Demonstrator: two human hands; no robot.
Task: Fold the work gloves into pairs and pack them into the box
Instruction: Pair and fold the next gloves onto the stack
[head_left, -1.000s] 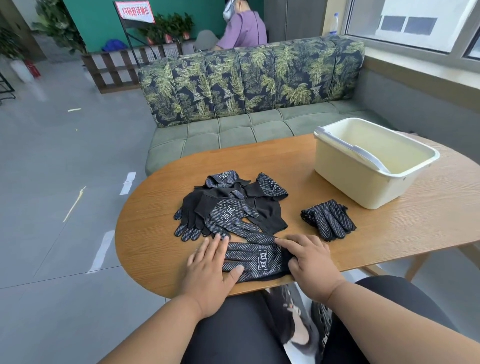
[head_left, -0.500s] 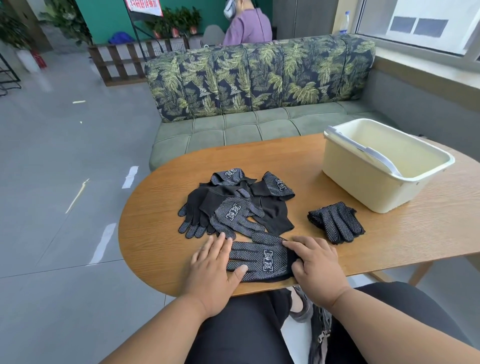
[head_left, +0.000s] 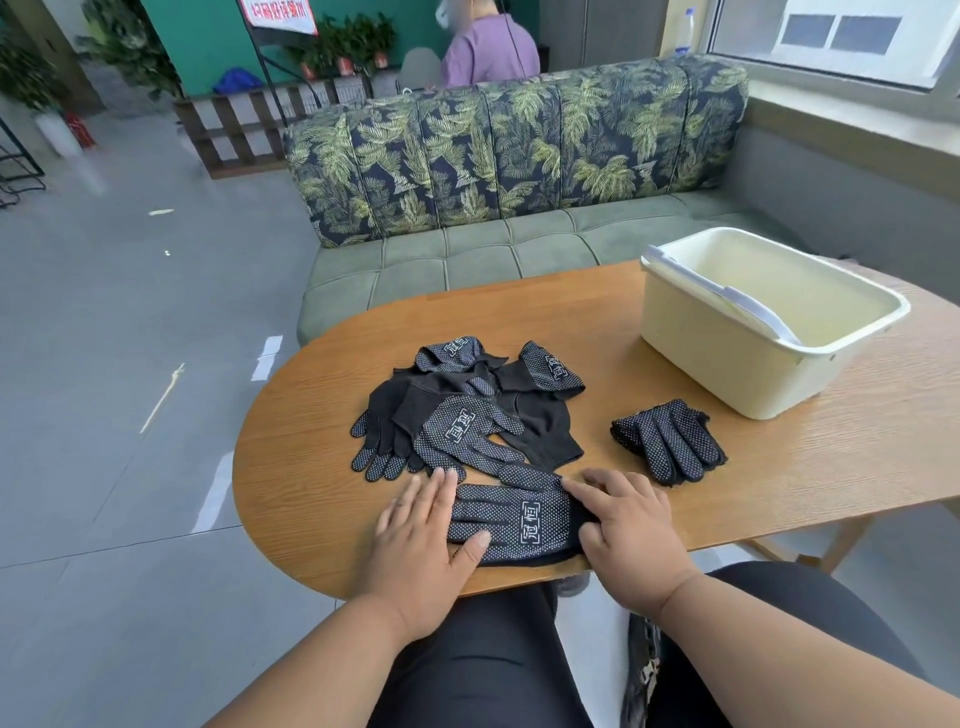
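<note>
The left hand (head_left: 423, 530) lies flat on the wooden table (head_left: 322, 467) at its near edge, fingers straight and spread, the thumb resting on the fingertip end of the glove pair (head_left: 511, 522) that is laid out between the two hands, dotted side and white logo up. Just beyond the left fingertips sits the loose pile of gloves (head_left: 462, 410), black, some with their dotted palms up and others showing plain black backs, overlapping one another; the nearest glove of that pile almost touches the tips of the left fingers. To the right of the left thumb the glove pair stretches flat toward the cuff end, where the right hand (head_left: 628, 530) rests, its fingers bent over the cuff and its thumb tucked against the edge, pressing it down; whether the thumb actually pinches the fabric cannot be told. Beyond and to the right of the right hand's knuckles lies a folded bundle (head_left: 667, 441), fingers pointing toward the near edge, apart from the hand. Farther right and beyond that stands the pale yellow box (head_left: 727, 374), open-topped, its handle (head_left: 748, 312) lying across the rim.
</note>
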